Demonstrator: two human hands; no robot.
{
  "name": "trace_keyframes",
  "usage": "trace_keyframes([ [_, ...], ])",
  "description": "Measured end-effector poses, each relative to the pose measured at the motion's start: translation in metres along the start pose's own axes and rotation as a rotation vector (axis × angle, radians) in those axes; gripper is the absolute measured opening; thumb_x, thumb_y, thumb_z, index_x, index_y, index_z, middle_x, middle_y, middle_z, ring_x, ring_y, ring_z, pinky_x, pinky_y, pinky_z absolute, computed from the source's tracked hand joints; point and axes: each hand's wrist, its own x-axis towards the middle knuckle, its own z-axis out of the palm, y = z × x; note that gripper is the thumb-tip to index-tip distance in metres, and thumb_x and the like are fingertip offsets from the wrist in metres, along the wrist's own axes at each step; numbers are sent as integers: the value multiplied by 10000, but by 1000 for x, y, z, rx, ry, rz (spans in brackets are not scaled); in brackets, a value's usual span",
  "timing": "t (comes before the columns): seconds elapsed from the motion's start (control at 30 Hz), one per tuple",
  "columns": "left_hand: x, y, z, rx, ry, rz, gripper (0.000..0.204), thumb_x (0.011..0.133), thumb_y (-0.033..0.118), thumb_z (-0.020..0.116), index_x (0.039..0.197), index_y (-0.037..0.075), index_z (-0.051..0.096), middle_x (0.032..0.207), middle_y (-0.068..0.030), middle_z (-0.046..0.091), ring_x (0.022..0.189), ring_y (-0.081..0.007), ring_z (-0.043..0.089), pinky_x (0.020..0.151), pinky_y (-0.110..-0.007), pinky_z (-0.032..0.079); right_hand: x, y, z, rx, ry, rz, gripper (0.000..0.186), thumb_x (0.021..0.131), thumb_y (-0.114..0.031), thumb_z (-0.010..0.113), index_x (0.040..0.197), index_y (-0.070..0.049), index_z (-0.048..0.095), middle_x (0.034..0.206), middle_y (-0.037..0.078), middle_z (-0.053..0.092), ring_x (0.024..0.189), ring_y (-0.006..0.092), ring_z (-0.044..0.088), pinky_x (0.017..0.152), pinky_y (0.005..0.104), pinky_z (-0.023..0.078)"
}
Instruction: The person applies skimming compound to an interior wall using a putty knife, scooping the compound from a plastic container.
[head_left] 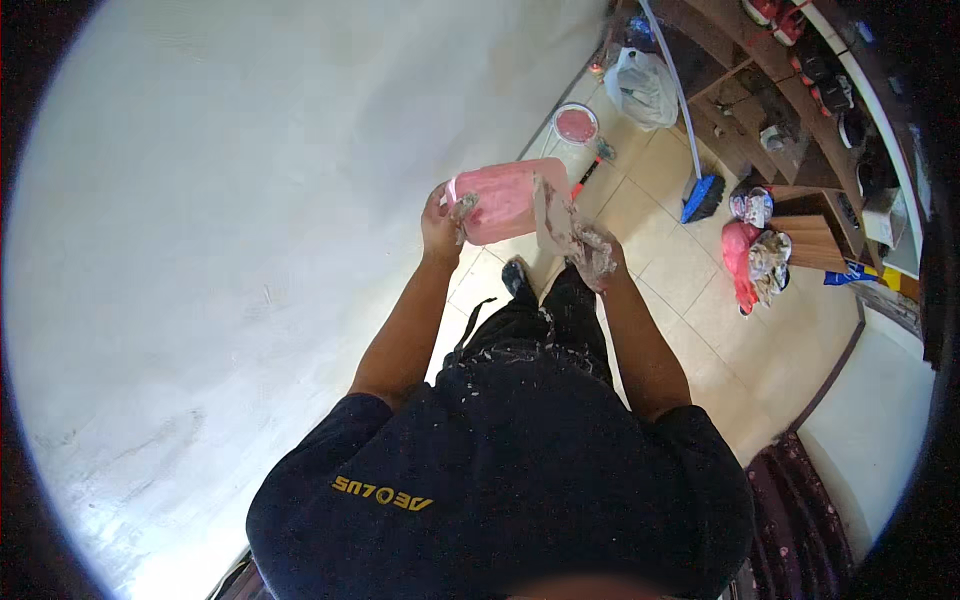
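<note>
My left hand (443, 222) grips the near left edge of a pink rectangular tray (505, 198), its thumb over the rim and smeared with pale paste. A putty knife (552, 215) with a wide, paste-coated blade is in my right hand (600, 258), whose fingers are wrapped round it and caked with filler. The blade overlaps the tray's right end; whether the two touch is hard to tell. Both are held out over the floor, beside a white wall (230, 200) with grey, uneven patches.
Beyond the tray stands a white bucket (576, 124) of pink paste, with a red-handled tool (588, 176) near it. A broom (703, 197), a plastic bag (642, 90), a pink bag (738, 262) and a shoe rack (740, 110) with shoes occupy the right side of the tiled floor (670, 265).
</note>
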Motion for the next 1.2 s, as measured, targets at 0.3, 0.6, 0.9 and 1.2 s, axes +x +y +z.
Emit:
trace_keyframes([
  [0.3, 18, -39, -24, -32, 156, -147, 485, 947, 190, 482, 1388, 122, 291, 1262, -134, 548, 1101, -277, 585, 877, -407, 514, 100, -11, -10, 85, -162, -12, 654, 826, -124, 636, 1401, -32, 339, 1139, 66, 583, 957, 167, 593, 817, 287, 494],
  [0.6, 11, -73, -88, 4, 299, -221, 470, 978, 457, 318, 1332, 163, 414, 1295, -105, 548, 1112, -295, 591, 873, -392, 543, 206, 22, 29, -79, -80, -110, 453, 910, -199, 557, 1326, -68, 439, 1160, 37, 561, 1049, 172, 573, 895, 337, 484],
  [0.9, -22, -99, -149, -166, 374, -391, 378, 973, 283, 442, 1323, 142, 413, 1276, -85, 544, 1134, -266, 578, 940, -404, 516, 305, 93, 34, -61, 90, -295, 332, 815, -236, 707, 1068, -92, 549, 879, -13, 559, 724, 117, 565, 572, 262, 470],
  [1.2, -14, -108, -170, -150, 112, -267, 544, 833, 97, 629, 1323, 144, 397, 1262, -113, 541, 1128, -310, 569, 946, -454, 497, 296, 91, 46, 155, 17, -500, 256, 820, -265, 687, 981, -140, 531, 781, -4, 527, 631, 131, 543, 494, 275, 452],
])
